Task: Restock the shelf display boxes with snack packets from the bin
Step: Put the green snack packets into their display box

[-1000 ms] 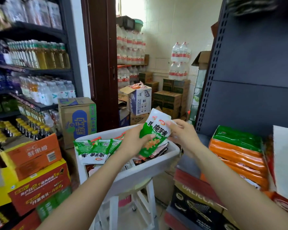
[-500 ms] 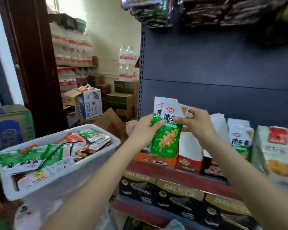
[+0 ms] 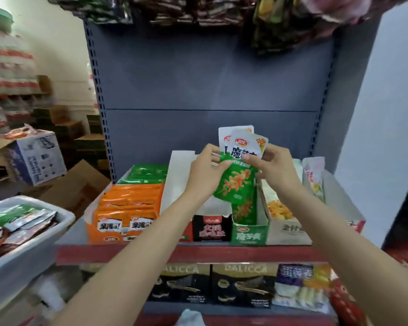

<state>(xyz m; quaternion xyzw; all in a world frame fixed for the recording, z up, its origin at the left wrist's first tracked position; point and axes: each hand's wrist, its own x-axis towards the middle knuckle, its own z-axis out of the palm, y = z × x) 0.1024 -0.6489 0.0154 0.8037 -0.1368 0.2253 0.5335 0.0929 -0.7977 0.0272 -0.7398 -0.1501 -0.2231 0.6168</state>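
Both hands hold a small stack of green-and-white snack packets (image 3: 238,175) upright above the shelf. My left hand (image 3: 206,171) grips the stack's left edge, and my right hand (image 3: 272,165) pinches its upper right side. Right below the packets stands a green display box (image 3: 249,232) with a matching packet in it. The white bin (image 3: 31,241) with several mixed packets sits at the lower left.
On the shelf (image 3: 198,252), an orange display box (image 3: 125,212) full of orange packets stands at left, then a black-and-red box (image 3: 211,228), and a pale box (image 3: 290,228) at right. Dark boxes line the lower shelf. Cartons pile up at far left.
I have turned right from the bin to face the shelf. Both hands carried the green packets along and now hold them over the green display box.
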